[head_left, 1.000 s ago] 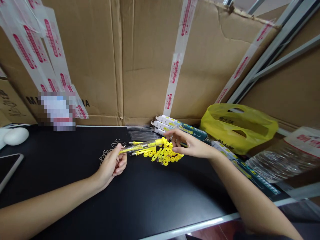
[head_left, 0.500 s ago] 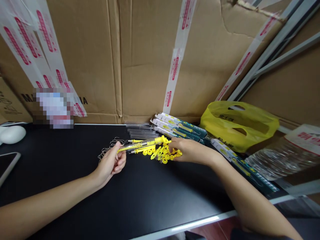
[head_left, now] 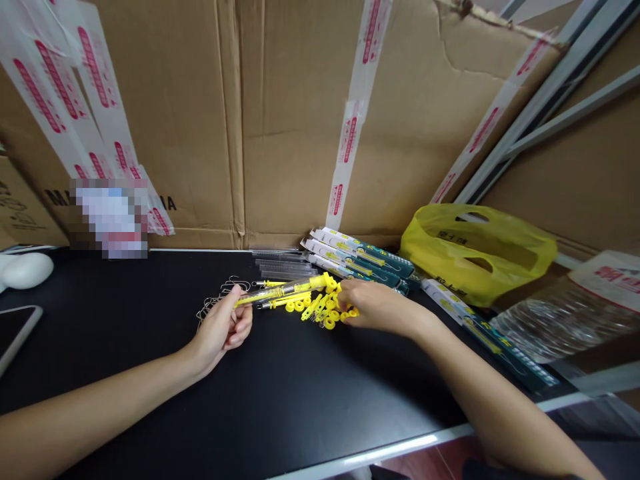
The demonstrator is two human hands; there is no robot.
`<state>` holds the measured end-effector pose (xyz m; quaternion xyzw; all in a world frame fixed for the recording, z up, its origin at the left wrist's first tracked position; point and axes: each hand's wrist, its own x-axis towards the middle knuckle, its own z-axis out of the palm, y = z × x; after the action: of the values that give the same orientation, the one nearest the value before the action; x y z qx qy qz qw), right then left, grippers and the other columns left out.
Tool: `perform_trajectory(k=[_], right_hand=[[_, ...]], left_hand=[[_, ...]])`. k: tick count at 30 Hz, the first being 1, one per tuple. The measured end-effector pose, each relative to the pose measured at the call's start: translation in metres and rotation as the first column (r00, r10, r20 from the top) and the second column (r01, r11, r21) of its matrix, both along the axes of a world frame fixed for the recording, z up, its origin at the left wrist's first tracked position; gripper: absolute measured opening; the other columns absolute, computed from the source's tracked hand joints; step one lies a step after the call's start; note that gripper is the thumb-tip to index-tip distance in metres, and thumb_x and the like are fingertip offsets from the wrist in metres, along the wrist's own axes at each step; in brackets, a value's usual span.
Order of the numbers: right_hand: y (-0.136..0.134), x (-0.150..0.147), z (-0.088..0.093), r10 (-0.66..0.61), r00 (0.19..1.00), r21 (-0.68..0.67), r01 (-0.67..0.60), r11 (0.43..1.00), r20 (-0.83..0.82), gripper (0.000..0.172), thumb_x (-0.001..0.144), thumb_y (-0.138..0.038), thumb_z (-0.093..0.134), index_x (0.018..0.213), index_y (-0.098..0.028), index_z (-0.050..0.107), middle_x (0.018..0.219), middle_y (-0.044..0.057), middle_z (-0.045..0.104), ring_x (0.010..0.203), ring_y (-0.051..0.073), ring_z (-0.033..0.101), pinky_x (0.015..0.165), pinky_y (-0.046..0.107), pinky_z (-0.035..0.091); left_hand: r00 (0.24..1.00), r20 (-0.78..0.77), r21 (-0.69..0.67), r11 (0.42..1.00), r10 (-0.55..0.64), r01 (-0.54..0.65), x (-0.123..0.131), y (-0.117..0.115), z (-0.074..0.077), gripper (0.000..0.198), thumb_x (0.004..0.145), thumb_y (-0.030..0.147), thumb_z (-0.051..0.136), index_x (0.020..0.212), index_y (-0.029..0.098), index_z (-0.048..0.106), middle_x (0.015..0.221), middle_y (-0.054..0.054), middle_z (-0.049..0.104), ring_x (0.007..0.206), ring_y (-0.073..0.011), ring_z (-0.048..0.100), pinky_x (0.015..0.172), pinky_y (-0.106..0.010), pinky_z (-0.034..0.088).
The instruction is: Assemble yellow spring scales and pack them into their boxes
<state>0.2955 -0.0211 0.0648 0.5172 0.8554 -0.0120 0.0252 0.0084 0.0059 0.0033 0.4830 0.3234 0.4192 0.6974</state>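
Note:
My left hand (head_left: 223, 325) is closed around the near end of a slim clear tube (head_left: 277, 292) with yellow parts inside and a yellow cap at its far end. The tube slants up to the right above the black tabletop. My right hand (head_left: 373, 305) is at the right side of a pile of small yellow plastic parts (head_left: 325, 310), some ring-shaped. Its fingers are bent together over the pile, and their tips are partly hidden. Beside my left hand, thin bent metal hooks (head_left: 213, 301) lie in a tangle. Clear empty tubes (head_left: 285, 265) rest behind the pile.
Several printed narrow boxes (head_left: 357, 253) lie at the back, with another narrow box (head_left: 490, 333) on the right. Beyond it are a yellow plastic bag (head_left: 475, 247) and a large water bottle (head_left: 550, 320). A big cardboard box (head_left: 300, 133) stands behind. A white-edged device (head_left: 17, 333) lies left.
My right hand has shifted very slightly at the yellow parts. My left hand keeps the tube in almost the same place.

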Motion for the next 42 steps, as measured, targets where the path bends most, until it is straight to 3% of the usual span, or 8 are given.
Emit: perform_trajectory(k=[4,7,10,26,42], right_hand=[[-0.004,0.008,0.018,0.071,0.961,0.001,-0.074,0.997,-0.266,0.008,0.077,-0.025,0.066,0.08,-0.018,0.064,0.083,0.004,0.063,0.076,0.016,0.058,0.068,0.027,0.045],[-0.008,0.007,0.027,0.089,0.826,0.077,-0.055,0.995,-0.557,0.017,0.081,-0.034,0.065,0.085,-0.017,0.063,0.079,0.003,0.061,0.069,0.014,0.055,0.062,0.026,0.045],[-0.01,0.0,0.027,0.1,0.699,0.14,0.0,0.99,-0.709,0.019,0.081,-0.035,0.065,0.087,-0.017,0.061,0.08,0.003,0.061,0.069,0.014,0.055,0.061,0.026,0.045],[-0.007,-0.008,0.015,0.119,0.67,0.165,0.005,0.986,-0.732,0.017,0.082,-0.031,0.065,0.088,-0.017,0.06,0.076,0.001,0.059,0.065,0.012,0.053,0.058,0.025,0.041],[-0.005,-0.012,0.01,0.035,0.699,0.07,0.022,0.997,-0.715,0.028,0.09,-0.041,0.052,0.076,-0.017,0.055,0.07,0.001,0.053,0.064,0.013,0.045,0.057,0.026,0.035]], left_hand=[[1.0,-0.004,0.01,1.0,0.0,0.0,0.002,0.0,0.0,0.037,0.095,0.045,0.037,0.069,0.018,0.039,0.049,0.007,0.037,0.034,-0.0029,0.025,0.032,-0.013,0.015],[1.0,-0.013,0.011,1.0,0.002,-0.002,0.002,0.0,0.0,0.036,0.095,0.044,0.037,0.07,0.018,0.039,0.049,0.007,0.037,0.034,-0.0029,0.025,0.032,-0.013,0.015],[1.0,-0.015,0.013,1.0,0.004,-0.003,0.002,0.0,0.0,0.037,0.095,0.044,0.037,0.069,0.018,0.039,0.049,0.007,0.037,0.034,-0.0029,0.025,0.032,-0.013,0.015],[0.999,-0.033,0.029,1.0,-0.004,0.004,0.001,-0.001,0.0,0.036,0.095,0.044,0.037,0.071,0.018,0.04,0.049,0.008,0.037,0.034,-0.0029,0.025,0.032,-0.013,0.016],[0.999,-0.033,0.036,0.999,-0.01,0.011,0.002,-0.002,0.0,0.034,0.095,0.044,0.037,0.073,0.019,0.039,0.05,0.008,0.037,0.034,-0.0031,0.025,0.032,-0.013,0.016]])
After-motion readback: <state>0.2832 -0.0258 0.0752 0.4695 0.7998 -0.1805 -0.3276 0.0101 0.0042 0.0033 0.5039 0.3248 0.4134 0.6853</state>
